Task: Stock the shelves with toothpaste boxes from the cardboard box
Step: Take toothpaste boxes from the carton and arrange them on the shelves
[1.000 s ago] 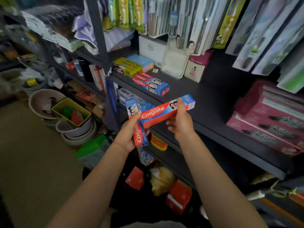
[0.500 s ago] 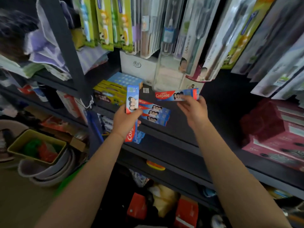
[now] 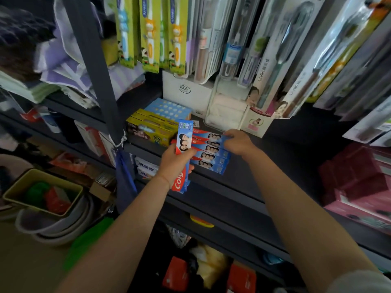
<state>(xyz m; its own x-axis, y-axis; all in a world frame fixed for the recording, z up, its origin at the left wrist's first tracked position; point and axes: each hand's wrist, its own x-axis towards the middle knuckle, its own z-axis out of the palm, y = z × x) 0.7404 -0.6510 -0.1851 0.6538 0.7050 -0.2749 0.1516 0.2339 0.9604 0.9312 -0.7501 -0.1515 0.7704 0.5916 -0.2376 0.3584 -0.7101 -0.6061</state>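
Dark metal shelving (image 3: 243, 176) fills the view, with toothbrush packs (image 3: 148, 32) hanging above and yellow boxes (image 3: 152, 130) on the middle shelf. Both bare arms reach forward and up from the bottom of the view. A left hand (image 3: 174, 166) grips an upright toothpaste box (image 3: 183, 155) near its middle, fingers curled round it, just in front of the shelf edge. A right hand (image 3: 239, 141), wrist bent inward, pinches the far end of another toothpaste box (image 3: 208, 136), which lies flat on top of a stack of toothpaste boxes (image 3: 211, 157) on the shelf, beside the yellow boxes. Pink cartons (image 3: 357, 187) sit further right.
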